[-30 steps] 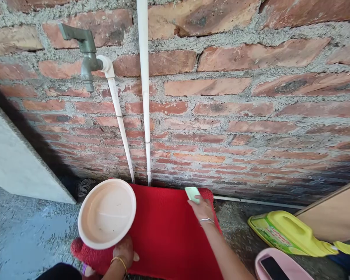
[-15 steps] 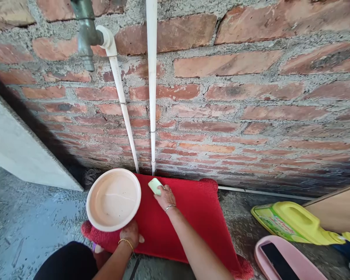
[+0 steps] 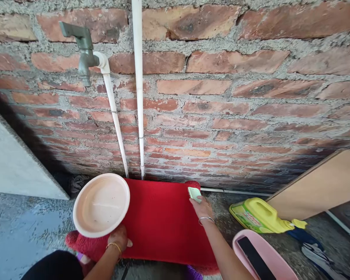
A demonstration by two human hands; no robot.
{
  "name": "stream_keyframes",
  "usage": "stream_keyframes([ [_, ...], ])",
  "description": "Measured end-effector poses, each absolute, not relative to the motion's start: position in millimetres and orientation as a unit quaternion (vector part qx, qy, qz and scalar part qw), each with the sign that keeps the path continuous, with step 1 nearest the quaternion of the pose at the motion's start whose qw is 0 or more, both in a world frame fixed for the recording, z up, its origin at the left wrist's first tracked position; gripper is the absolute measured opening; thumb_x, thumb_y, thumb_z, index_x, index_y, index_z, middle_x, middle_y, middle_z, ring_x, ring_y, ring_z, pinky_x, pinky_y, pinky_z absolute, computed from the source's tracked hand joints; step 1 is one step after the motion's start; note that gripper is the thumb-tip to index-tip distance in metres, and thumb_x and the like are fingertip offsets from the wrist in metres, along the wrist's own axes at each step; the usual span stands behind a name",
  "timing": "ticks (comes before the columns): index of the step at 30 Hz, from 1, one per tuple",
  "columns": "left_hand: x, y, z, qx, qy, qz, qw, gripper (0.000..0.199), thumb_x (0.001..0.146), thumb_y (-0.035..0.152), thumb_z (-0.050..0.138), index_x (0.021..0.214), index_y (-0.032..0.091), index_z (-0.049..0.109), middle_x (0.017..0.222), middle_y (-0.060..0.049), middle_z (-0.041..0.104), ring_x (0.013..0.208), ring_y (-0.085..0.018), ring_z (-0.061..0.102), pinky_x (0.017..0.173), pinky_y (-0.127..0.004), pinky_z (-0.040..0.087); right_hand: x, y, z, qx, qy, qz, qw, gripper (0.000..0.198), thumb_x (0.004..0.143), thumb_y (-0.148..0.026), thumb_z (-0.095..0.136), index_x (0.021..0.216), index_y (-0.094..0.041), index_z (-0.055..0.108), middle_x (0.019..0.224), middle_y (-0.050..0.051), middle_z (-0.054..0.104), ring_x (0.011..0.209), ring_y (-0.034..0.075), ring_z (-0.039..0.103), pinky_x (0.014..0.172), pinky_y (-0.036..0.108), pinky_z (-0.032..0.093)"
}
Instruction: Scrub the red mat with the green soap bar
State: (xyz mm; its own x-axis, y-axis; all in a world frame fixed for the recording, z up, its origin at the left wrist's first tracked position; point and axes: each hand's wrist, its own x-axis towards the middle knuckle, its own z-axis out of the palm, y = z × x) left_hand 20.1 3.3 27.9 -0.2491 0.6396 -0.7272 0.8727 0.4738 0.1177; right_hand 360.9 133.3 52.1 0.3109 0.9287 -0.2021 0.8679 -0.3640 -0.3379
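Red cloth (image 3: 160, 221) has the right hand (image 3: 203, 208) gripping a green bar (image 3: 194, 193) far right, the left hand (image 3: 118, 238) near left, grip unclear.

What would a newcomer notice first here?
Most likely the bright red cloth in the lower middle, with a pale round basin at its left end. Near the cloth's far right corner, the right hand grips a light green block. The yellow jug lying on the floor at right also stands out, against the rough brick wall behind everything.
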Motion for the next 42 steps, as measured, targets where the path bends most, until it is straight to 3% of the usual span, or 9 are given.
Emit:
stream_keyframes([
  [6,21.6,-0.3,22.4,0.492,0.781,-0.139,0.359,0.028,0.067,0.020,0.072,0.094,0.021,0.063,0.109,-0.007,0.071,0.108,-0.023,0.064,0.091,-0.032,0.048,269.8,175.4,56.8,-0.737,-0.628,0.236,0.075,0.038,0.081,-0.041,0.059,0.116,-0.027,0.065,0.109,0.005,0.063,0.101,0.019,0.061,0.087,0.028,0.043],
  [12,24.3,6.5,10.0,0.445,0.799,-0.166,0.368,0.043,0.060,0.016,0.078,0.100,0.022,0.062,0.116,-0.008,0.069,0.113,-0.025,0.062,0.093,-0.033,0.049,162.7,207.6,59.8,-0.612,-0.748,0.256,0.020,0.038,0.079,-0.037,0.061,0.114,-0.023,0.067,0.109,0.008,0.059,0.102,0.022,0.058,0.087,0.028,0.040],
  [16,25.0,8.7,20.6,0.444,0.801,-0.147,0.374,0.037,0.062,0.015,0.075,0.097,0.022,0.062,0.110,-0.007,0.072,0.108,-0.025,0.064,0.089,-0.033,0.050,142.1,216.1,52.1,-0.597,-0.755,0.271,0.020,0.036,0.079,-0.032,0.061,0.112,-0.021,0.068,0.107,0.006,0.059,0.100,0.020,0.056,0.087,0.027,0.039],
  [27,24.3,6.6,22.8,0.457,0.797,-0.154,0.364,0.037,0.062,0.018,0.076,0.097,0.020,0.064,0.109,-0.008,0.072,0.109,-0.025,0.064,0.090,-0.032,0.050,339.0,216.2,62.5,-0.756,-0.611,0.235,-0.021,0.039,0.082,-0.032,0.054,0.117,-0.017,0.064,0.103,0.013,0.064,0.095,0.022,0.062,0.081,0.030,0.043],
  [32,26.9,6.0,35.0,0.457,0.794,-0.151,0.372,0.045,0.062,0.019,0.076,0.104,0.018,0.063,0.114,-0.010,0.070,0.111,-0.025,0.063,0.091,-0.031,0.049,381.2,185.0,44.5,-0.846,-0.502,0.175,0.042,0.045,0.083,-0.045,0.051,0.120,-0.021,0.059,0.102,0.013,0.061,0.086,0.024,0.063,0.078,0.036,0.046],
  [37,26.8,6.1,34.2,0.451,0.799,-0.153,0.368,0.053,0.059,0.020,0.078,0.109,0.016,0.062,0.120,-0.012,0.067,0.116,-0.027,0.060,0.096,-0.031,0.047,287.0,150.6,17.7,-0.763,-0.602,0.201,0.122,0.037,0.080,-0.042,0.057,0.113,-0.026,0.060,0.110,0.008,0.056,0.100,0.022,0.060,0.085,0.033,0.046],
  [42,22.4,3.8,14.9,0.451,0.801,-0.146,0.364,0.044,0.058,0.021,0.080,0.099,0.020,0.064,0.112,-0.009,0.070,0.115,-0.027,0.061,0.096,-0.035,0.048,155.2,120.5,15.7,-0.654,-0.710,0.247,0.087,0.027,0.079,-0.034,0.061,0.105,-0.029,0.063,0.110,0.005,0.055,0.101,0.020,0.057,0.082,0.027,0.045],
])
